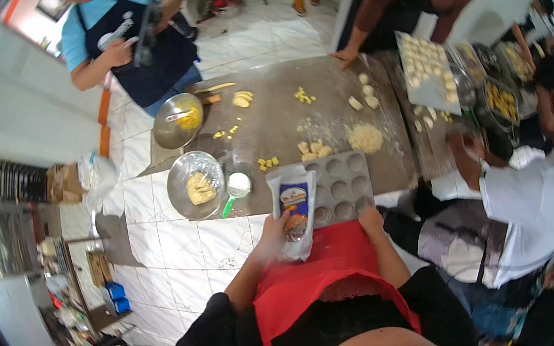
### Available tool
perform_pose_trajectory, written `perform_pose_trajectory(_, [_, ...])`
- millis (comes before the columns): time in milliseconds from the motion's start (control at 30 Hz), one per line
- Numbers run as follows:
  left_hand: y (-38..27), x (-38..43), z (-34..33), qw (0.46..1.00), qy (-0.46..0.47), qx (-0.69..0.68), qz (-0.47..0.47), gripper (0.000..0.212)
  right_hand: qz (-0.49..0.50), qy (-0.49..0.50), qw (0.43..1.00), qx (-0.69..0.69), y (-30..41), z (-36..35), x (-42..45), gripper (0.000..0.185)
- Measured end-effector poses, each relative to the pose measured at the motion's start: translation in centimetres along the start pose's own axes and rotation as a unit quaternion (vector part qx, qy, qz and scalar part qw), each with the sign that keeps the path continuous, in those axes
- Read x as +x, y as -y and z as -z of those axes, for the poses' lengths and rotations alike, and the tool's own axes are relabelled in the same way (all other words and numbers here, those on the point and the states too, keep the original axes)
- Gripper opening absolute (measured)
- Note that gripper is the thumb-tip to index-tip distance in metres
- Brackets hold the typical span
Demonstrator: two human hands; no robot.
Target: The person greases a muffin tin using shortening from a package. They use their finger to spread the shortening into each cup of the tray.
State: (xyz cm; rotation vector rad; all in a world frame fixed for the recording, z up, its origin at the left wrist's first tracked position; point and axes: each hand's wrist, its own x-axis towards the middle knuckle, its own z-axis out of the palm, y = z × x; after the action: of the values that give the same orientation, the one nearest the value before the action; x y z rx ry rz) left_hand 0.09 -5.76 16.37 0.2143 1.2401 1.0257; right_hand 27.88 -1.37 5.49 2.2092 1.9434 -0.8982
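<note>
My left hand (275,233) grips a plastic packet (295,212) with a blue and orange printed label, held upright over the table's front edge. My right hand (370,217) holds the near right corner of a grey metal muffin tin (348,184) with round cups, partly behind the packet. Just beyond the tin lie several dough pieces (315,150) and a crumbly pale dough mound (365,138) among scattered flour. Small yellow cubes (268,163) sit near the packet's top. To the left are a steel bowl with plastic film over dough (200,188) and a green-handled cup of white powder (239,184).
Another metal bowl (178,121) with yellow shreds stands at the table's far left. Dough balls (367,90) lie at the far right. A tray of dough pieces (427,66) rests on the adjoining table. People stand across the table and one person in white (535,203) works at my right.
</note>
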Motion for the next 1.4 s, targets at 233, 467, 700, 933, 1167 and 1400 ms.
perform_pose_trajectory(233, [-1.5, -2.4, -2.1, 0.996, -0.018, 0.001, -0.085, 0.032, -0.036, 0.053, 0.996, -0.063, 0.6, -1.2, 0.9, 0.029])
perform_pose_trajectory(467, [-0.8, -2.3, 3.9, 0.979, -0.129, 0.08, -0.135, 0.031, -0.045, 0.017, 0.996, -0.069, -2.1, -1.1, 1.5, 0.025])
perform_pose_trajectory(700, [1.0, -1.8, 5.7, 0.968, -0.153, 0.077, -0.186, 0.029, -0.079, 0.004, 0.996, -0.031, -0.4, -0.3, 1.5, 0.026])
perform_pose_trajectory(933, [1.2, -1.6, 5.2, 0.975, -0.129, 0.035, -0.178, 0.028, -0.074, 0.069, 0.994, -0.039, -0.2, -0.5, 1.6, 0.034])
perform_pose_trajectory(1167, [0.9, -1.1, 5.3, 0.972, -0.119, 0.097, -0.178, 0.031, -0.025, 0.022, 0.999, 0.023, -0.7, -2.3, 2.0, 0.04])
perform_pose_trajectory(1400, [0.6, -1.7, 6.2, 0.98, -0.111, 0.047, -0.16, 0.034, -0.045, 0.086, 0.987, -0.13, 1.5, 0.2, 0.9, 0.038])
